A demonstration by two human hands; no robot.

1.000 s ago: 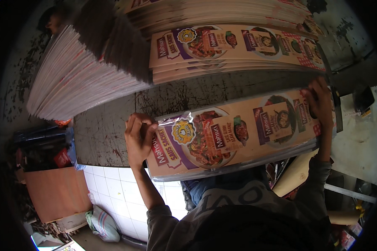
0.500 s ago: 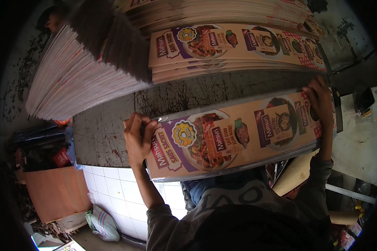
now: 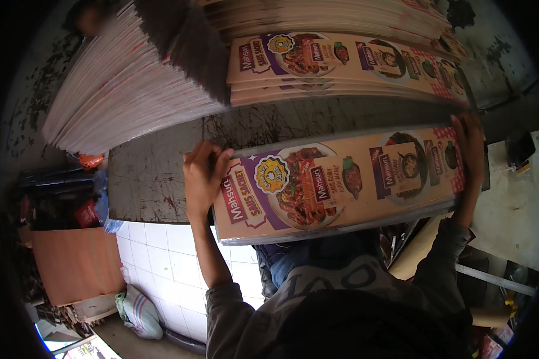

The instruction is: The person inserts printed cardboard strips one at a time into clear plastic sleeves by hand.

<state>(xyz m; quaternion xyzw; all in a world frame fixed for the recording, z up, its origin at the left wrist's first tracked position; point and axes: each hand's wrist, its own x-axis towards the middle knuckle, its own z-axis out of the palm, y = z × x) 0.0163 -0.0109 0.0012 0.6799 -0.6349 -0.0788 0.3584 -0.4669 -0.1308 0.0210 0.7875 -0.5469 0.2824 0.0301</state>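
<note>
A long, orange-brown printed panel [image 3: 365, 173] with food pictures and a purple band lies in front of me at the table's near edge. Along its lower side shows a greyish edge that could be several layers or a clear wrap; I cannot tell which. My left hand [image 3: 205, 179] grips its left end, thumb near the upper corner and fingers curled. My right hand [image 3: 470, 143] is closed round its right end, with some fingers hidden. Beyond it rests a layered pile of matching panels [image 3: 335, 60].
A tall, slanting stack of pale-edged sheets [image 3: 132, 90] stands at the far left of the scratched dark table [image 3: 156, 179]. More piled sheets [image 3: 329, 18] lie at the back. Below left are a brown board [image 3: 78, 263], a white sack [image 3: 142, 314] and white floor tiles [image 3: 167, 269].
My view has shifted slightly, so the stacks sit a little further right and up. Both hands keep their hold on the panel's ends; the left fingers have shifted a little at the corner.
</note>
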